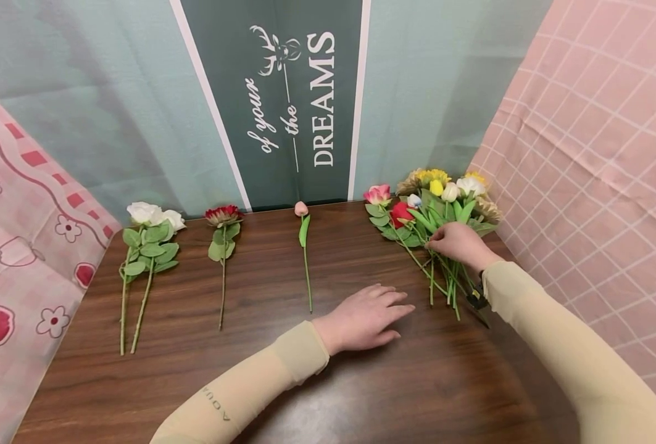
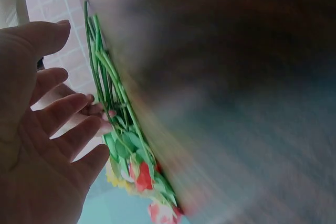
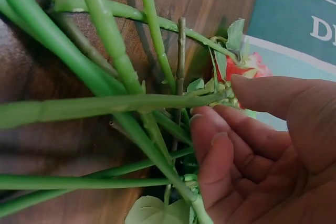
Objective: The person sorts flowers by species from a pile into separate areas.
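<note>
Flowers are lying in a row along the far side of the brown wooden table (image 1: 194, 370), heads toward the backdrop, stems toward the person. At the left end, two white roses (image 1: 152, 214) are resting side by side, their leafy stems nearly touching. Just to their right, a single dark red flower (image 1: 223, 215) is lying apart on its own stem. Near the middle, a small pink tulip bud (image 1: 301, 208) is lying alone with one long leaf.

The left hand (image 1: 363, 317) is resting palm down on the tabletop, right of the tulip's stem end, fingers straight and slightly spread, holding nothing; the left wrist view is showing the same relaxed, spread fingers.

Further right, a mixed bunch of flowers (image 1: 433, 200) is lying in a heap near the table's right edge: pink, red, yellow and white heads, with the green stems (image 3: 105, 103) crossing one another on the wood. The right hand (image 1: 460, 243) is sitting on that heap where the stems gather, fingers curled down among them. In the right wrist view the fingertips (image 3: 210, 145) are touching the crossing stems, thumb opposite, but whether they are actually pinching one I cannot tell. A small dark tool with a yellow spot (image 1: 476, 300) is lying beside the right wrist, partly hidden by the sleeve.
</note>
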The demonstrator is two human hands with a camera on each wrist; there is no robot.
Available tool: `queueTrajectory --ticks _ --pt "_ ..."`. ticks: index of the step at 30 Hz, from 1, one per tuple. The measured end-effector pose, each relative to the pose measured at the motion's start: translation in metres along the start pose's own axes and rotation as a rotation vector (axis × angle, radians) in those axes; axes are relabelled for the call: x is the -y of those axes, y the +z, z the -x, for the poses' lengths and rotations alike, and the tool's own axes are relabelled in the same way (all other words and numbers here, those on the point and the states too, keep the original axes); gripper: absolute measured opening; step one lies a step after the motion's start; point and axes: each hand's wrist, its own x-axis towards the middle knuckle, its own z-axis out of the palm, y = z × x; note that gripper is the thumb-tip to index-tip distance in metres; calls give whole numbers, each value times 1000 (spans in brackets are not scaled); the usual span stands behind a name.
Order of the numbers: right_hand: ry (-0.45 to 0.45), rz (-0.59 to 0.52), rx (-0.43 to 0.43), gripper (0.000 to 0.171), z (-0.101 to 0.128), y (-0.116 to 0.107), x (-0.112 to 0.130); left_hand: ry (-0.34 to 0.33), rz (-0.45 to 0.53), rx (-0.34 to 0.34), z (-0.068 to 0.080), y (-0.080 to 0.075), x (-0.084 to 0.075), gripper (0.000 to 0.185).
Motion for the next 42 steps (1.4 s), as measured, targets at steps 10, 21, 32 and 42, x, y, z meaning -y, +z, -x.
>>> queueTrajectory --ticks 10,21,32,42 --pt "55 8 46 49 -7 1 3 5 34 0 -2 3 -3 52" --pt "52 -42 45 46 0 -10 19 -8 74 -6 2 3 1 49" --pt "32 -91 17 42 10 -24 38 -50 129 -5 9 -1 7 48" --pt "-22 -344 -70 33 7 -4 49 -244 311 -50 29 3 24 44"
